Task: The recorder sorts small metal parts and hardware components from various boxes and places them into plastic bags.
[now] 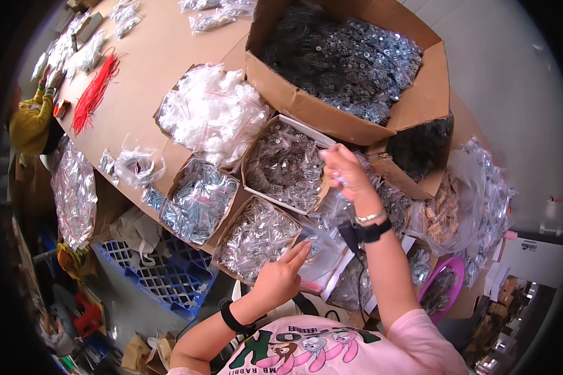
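Note:
My left hand (280,272) is at the edge of a clear plastic bag (323,255), index and middle fingers reaching along it and pinching its side; the thumb is hidden. My right hand (350,172) is raised with curled fingers beside a white-rimmed box (250,178) of small metal parts in clear bags. What those fingers hold, if anything, is too small to make out. Just left of the plastic bag, a cardboard box (219,256) holds shiny bagged parts. Another box of bagged screws (200,197) stands further left.
A big cardboard box (331,122) of loose washers towers at the back, beside a smaller box (426,187) of black parts. White bags (209,109) fill another box. Red cords (95,94) lie far left, near another person's yellow sleeve (34,122). A pink basket (455,294) stands right.

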Motion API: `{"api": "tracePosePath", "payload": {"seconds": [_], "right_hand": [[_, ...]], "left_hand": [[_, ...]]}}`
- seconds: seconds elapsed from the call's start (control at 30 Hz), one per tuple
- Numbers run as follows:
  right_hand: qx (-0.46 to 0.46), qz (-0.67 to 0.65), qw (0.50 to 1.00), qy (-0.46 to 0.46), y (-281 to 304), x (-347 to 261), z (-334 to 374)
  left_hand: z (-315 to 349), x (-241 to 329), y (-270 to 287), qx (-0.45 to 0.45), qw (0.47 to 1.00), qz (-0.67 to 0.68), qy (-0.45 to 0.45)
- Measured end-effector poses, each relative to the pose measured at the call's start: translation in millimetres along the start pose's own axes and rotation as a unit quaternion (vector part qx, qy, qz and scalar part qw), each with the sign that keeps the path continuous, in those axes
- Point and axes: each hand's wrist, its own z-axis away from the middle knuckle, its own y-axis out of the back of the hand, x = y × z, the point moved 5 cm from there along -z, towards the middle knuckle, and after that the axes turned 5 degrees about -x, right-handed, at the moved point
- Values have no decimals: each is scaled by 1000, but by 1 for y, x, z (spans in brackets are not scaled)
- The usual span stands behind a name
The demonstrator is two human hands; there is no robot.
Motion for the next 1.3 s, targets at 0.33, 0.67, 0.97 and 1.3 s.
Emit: {"api": "tracePosePath", "payload": {"seconds": [0.33, 0.67, 0.97, 1.3], "right_hand": [[177, 827, 513, 148, 2, 12, -69], [-35, 114, 993, 21, -77, -11, -32], [-27, 793, 507, 337, -177, -4, -96], [-102, 233, 958, 133, -167, -10, -73]], "left_hand": [[2, -6, -5, -1, 1000, 9, -16], [-7, -18, -11, -24, 999, 2, -25], [-2, -25, -9, -1, 999, 20, -37], [5, -33, -12, 43, 998, 20, -43]]}}
